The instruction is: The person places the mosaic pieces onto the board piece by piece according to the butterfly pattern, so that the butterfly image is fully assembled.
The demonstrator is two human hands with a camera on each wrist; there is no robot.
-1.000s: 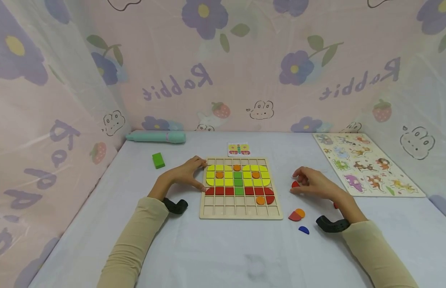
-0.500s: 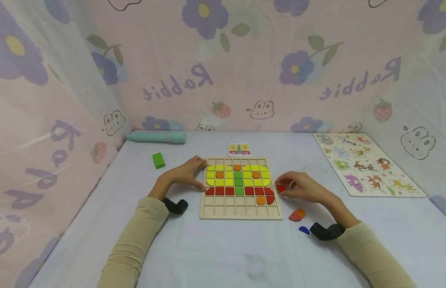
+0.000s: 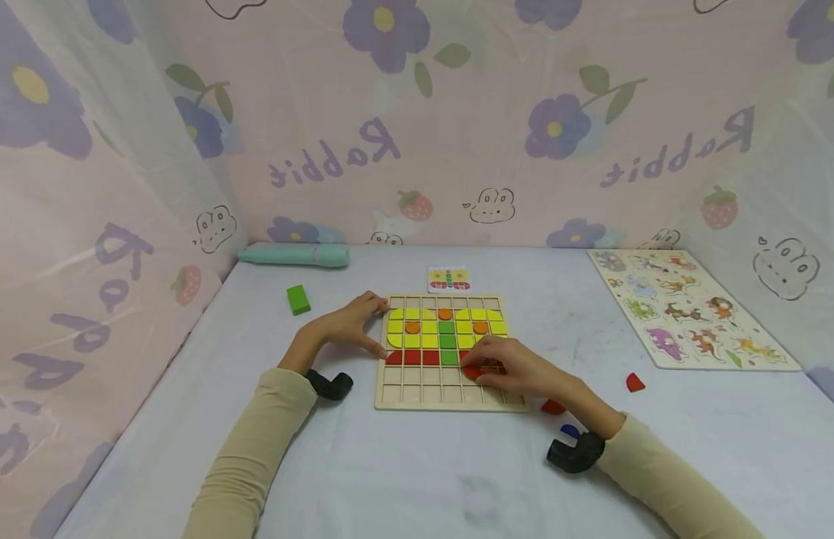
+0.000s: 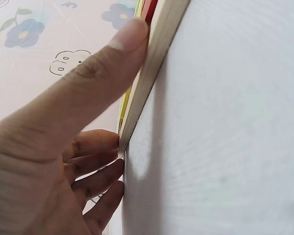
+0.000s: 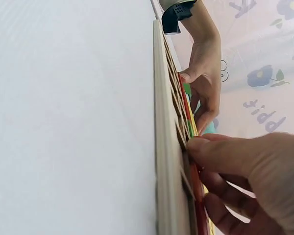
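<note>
A wooden grid board (image 3: 417, 400) lies on the white table, filled partly with yellow, red, green and orange tiles. At its left side my left hand (image 3: 346, 323) touches the edge with thumb and fingertips; the left wrist view shows the thumb (image 4: 88, 73) along the wooden rim. Over the board's lower right part, my right hand (image 3: 525, 365) pinches a red tile (image 3: 471, 372) just below the red row, its shape partly hidden by the fingers. The right wrist view shows the right thumb (image 5: 201, 145) low at the grid. Tiles under this hand are covered.
A small pattern card (image 3: 448, 280) lies behind the board. Right of it are a red quarter-circle tile (image 3: 635, 382), another red tile (image 3: 553, 406) and a blue half-circle tile (image 3: 570, 431). An animal puzzle (image 3: 693, 311), green block (image 3: 298, 299) and teal cylinder (image 3: 296, 255) sit farther out.
From the table right of the board, my right hand has carried the red tile leftward over the grid. The left hand has stayed at the board's left edge.
</note>
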